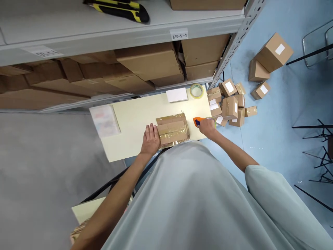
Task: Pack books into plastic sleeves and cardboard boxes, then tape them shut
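A flattish cardboard box (173, 131) with clear tape across its top and edges lies on the cream tabletop (130, 133). My left hand (151, 139) rests against the box's left end, its fingers stretched out and lying close together. At the table's right edge my right hand (207, 127) is wrapped round an orange tape dispenser (197, 121) with a dark blue part. The dispenser points left and is apart from the box. Part of its tape roll shows behind my hand; the handle is hidden in my grip.
Behind the box lie a white stack of labels (177, 95) and a tape roll (196, 91). A plastic-covered sheet stack (104, 121) sits at the left end. Shelving with cartons (148, 62) and a utility knife (119, 8) rises beyond. Several taped parcels (230, 107) lie right.
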`<action>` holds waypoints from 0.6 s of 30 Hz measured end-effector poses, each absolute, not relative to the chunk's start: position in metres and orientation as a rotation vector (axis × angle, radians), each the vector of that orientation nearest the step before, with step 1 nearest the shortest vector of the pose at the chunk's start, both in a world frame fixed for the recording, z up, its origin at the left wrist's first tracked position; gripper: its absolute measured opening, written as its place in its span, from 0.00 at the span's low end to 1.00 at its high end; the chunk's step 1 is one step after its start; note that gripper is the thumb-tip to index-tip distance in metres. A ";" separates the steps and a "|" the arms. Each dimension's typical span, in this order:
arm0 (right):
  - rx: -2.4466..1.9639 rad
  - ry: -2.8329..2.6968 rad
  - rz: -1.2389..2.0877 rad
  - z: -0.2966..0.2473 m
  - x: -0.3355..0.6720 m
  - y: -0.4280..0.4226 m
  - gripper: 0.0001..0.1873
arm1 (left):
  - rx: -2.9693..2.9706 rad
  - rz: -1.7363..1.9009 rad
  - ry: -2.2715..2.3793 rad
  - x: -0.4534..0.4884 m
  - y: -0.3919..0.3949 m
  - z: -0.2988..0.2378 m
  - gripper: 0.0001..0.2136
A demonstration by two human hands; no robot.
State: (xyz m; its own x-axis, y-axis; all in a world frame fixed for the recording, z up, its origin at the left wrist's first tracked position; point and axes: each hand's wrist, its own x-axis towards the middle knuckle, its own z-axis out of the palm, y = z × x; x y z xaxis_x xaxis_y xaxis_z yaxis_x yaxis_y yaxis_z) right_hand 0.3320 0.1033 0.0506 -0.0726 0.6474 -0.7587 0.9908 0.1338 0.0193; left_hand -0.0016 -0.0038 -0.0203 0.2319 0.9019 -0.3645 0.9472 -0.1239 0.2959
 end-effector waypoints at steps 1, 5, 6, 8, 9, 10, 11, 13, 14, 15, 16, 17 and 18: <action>1.609 1.791 -0.688 0.056 0.329 0.107 0.18 | 2.060 -0.123 1.687 -0.003 -0.004 -0.022 0.55; 1.708 1.877 -0.625 0.094 0.299 0.124 0.25 | 2.103 -0.078 1.675 -0.007 -0.005 -0.029 0.55; 1.725 1.917 -0.603 0.108 0.286 0.128 0.26 | 2.113 -0.065 1.672 -0.008 -0.005 -0.030 0.55; 1.739 2.004 -0.556 0.138 0.256 0.138 0.29 | 2.129 -0.049 1.670 -0.008 -0.006 -0.032 0.53; 1.738 2.052 -0.530 0.154 0.239 0.144 0.30 | 2.135 -0.047 1.670 -0.008 -0.007 -0.033 0.52; 1.734 2.101 -0.502 0.170 0.222 0.149 0.31 | 2.139 -0.047 1.672 -0.008 -0.008 -0.034 0.51; 1.730 2.150 -0.469 0.186 0.204 0.155 0.32 | 2.143 -0.044 1.674 -0.008 -0.008 -0.034 0.51; 1.717 2.266 -0.392 0.214 0.167 0.171 0.33 | 2.154 -0.013 1.680 -0.008 -0.009 -0.037 0.49; 1.705 2.334 -0.348 0.226 0.148 0.180 0.34 | 2.160 0.010 1.680 -0.009 -0.010 -0.038 0.48; 1.686 2.409 -0.304 0.236 0.130 0.192 0.35 | 2.167 0.033 1.672 -0.010 -0.011 -0.040 0.48; 1.662 2.483 -0.261 0.245 0.112 0.205 0.36 | 2.170 0.058 1.666 -0.011 -0.012 -0.042 0.47; 1.633 2.557 -0.218 0.252 0.094 0.220 0.37 | 2.176 0.089 1.651 -0.013 -0.012 -0.043 0.47; 1.605 2.614 -0.179 0.257 0.077 0.237 0.38 | 2.182 0.121 1.635 -0.015 -0.013 -0.045 0.47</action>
